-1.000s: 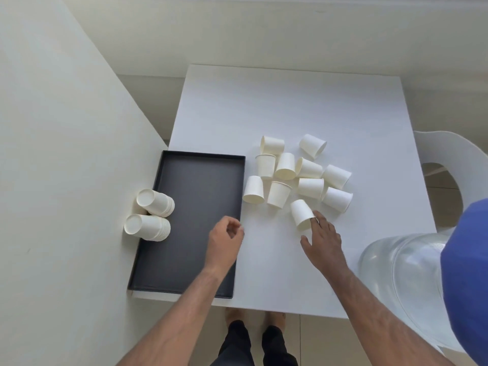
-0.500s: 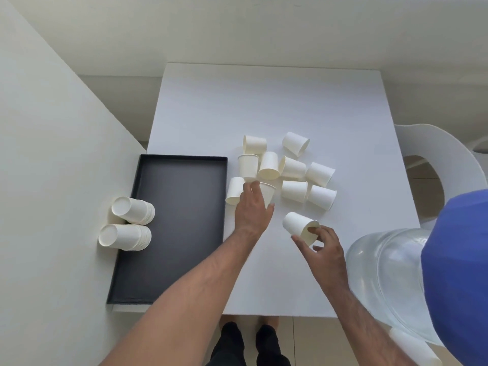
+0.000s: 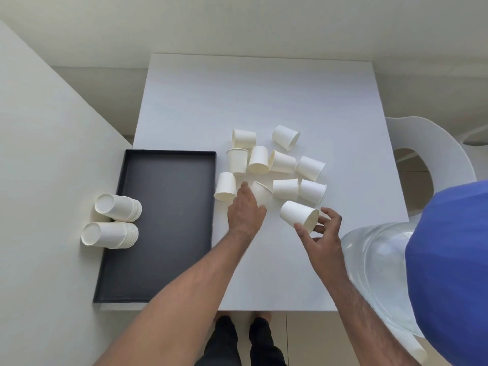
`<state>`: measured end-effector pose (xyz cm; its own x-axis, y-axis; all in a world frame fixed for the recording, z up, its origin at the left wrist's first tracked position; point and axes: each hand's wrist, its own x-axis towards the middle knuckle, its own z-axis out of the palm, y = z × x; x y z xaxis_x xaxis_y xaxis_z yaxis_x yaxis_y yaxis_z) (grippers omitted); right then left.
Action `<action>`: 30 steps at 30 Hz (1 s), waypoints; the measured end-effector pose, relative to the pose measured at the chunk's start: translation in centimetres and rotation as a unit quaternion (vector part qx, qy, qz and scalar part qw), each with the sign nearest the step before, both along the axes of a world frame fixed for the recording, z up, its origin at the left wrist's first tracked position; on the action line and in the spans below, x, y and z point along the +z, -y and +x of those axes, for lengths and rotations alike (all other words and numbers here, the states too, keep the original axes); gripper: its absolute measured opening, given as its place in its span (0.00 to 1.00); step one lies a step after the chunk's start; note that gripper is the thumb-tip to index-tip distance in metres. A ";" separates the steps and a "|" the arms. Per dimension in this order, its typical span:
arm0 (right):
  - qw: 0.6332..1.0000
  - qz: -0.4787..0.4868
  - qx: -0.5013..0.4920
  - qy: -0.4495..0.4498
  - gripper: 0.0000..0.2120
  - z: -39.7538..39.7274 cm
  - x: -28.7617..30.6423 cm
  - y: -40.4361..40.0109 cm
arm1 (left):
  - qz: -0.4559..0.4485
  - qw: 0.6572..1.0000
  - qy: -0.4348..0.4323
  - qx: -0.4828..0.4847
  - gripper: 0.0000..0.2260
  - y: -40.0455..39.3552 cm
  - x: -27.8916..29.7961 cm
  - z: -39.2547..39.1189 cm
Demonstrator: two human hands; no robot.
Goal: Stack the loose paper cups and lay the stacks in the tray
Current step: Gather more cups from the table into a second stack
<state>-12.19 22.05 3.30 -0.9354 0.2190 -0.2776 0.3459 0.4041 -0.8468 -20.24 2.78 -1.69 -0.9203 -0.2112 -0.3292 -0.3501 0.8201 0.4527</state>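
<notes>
Several loose white paper cups [image 3: 284,161] lie scattered in the middle of the white table [image 3: 258,91]. My right hand [image 3: 323,233] holds one paper cup [image 3: 299,215] on its side just above the table, fingers at its rim. My left hand [image 3: 247,210] grips an upright cup [image 3: 261,191] at the near edge of the pile. The black tray [image 3: 163,223] lies on the table's left side. Two stacks of cups, the far stack [image 3: 118,207] and the near stack [image 3: 110,235], lie on their sides at the tray's left edge.
A wall stands close on the left of the tray. A white chair [image 3: 433,159] is at the table's right. A clear plastic water jug [image 3: 380,265] with a blue cap [image 3: 449,273] fills the lower right. My feet show under the near table edge.
My right hand lifted a cup off the table and turned it on its side. My left hand reached from the tray's edge to the pile and closed round an upright cup.
</notes>
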 end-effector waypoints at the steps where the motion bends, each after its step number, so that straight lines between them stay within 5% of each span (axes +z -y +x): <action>1: 1.000 -0.008 0.003 0.001 0.29 -0.2 0.2 0.1 | 0.021 1.000 -0.001 0.015 0.33 0.2 0.3 0.9; 9: 0.993 -0.115 0.040 0.005 0.20 -1.5 2.6 1.6 | 0.142 0.989 -0.036 0.035 0.29 3.5 2.7 9.5; 24: 0.982 -0.088 0.168 0.016 0.25 1.1 3.9 3.2 | 0.158 0.970 -0.144 -0.111 0.31 5.4 5.9 13.5; 30: 0.970 -0.162 0.175 0.053 0.30 0.9 3.8 3.7 | 0.175 0.963 -0.169 -0.115 0.30 4.7 6.1 13.5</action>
